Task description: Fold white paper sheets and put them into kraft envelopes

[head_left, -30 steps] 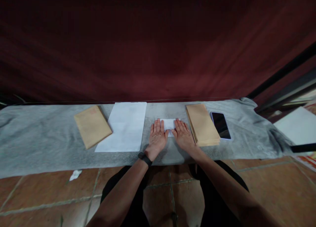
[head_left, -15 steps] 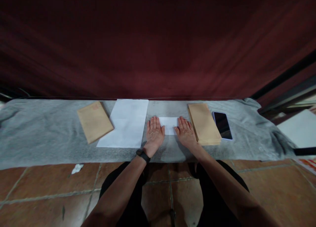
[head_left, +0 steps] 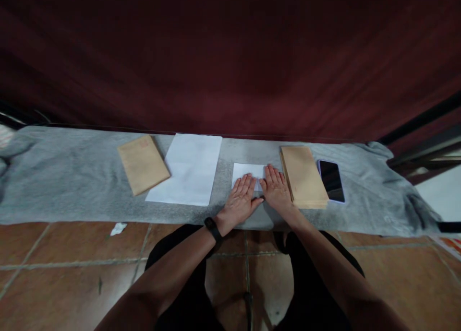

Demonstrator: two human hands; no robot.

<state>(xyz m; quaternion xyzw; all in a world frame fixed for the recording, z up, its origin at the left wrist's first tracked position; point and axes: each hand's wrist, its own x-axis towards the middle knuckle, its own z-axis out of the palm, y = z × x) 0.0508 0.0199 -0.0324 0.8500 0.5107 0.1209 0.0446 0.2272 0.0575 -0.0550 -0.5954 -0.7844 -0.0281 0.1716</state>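
A small folded sheet of white paper (head_left: 248,169) lies flat on the grey cloth between my hands. My left hand (head_left: 240,200) rests flat across its near left part, fingers stretched out and thumb pointing right. On its right end lies my right hand (head_left: 276,191), palm down with the fingers straight. Both hands are open and hide parts of the paper. Close beside my right hand is a stack of brown envelopes (head_left: 305,175). To the left of my left hand sit large white sheets (head_left: 190,170).
Another brown envelope pile (head_left: 143,165) overlaps the white sheets' left edge. A phone (head_left: 331,181) lies right of the envelope stack. The narrow surface is covered by grey cloth (head_left: 82,177). Behind it hangs a dark red curtain (head_left: 230,81). A white scrap (head_left: 118,229) is on the tiled floor.
My left hand has moved from the folded paper's left end rightward onto its near part, closer to my right hand. My right hand stays at the right end. The view has shifted slightly.
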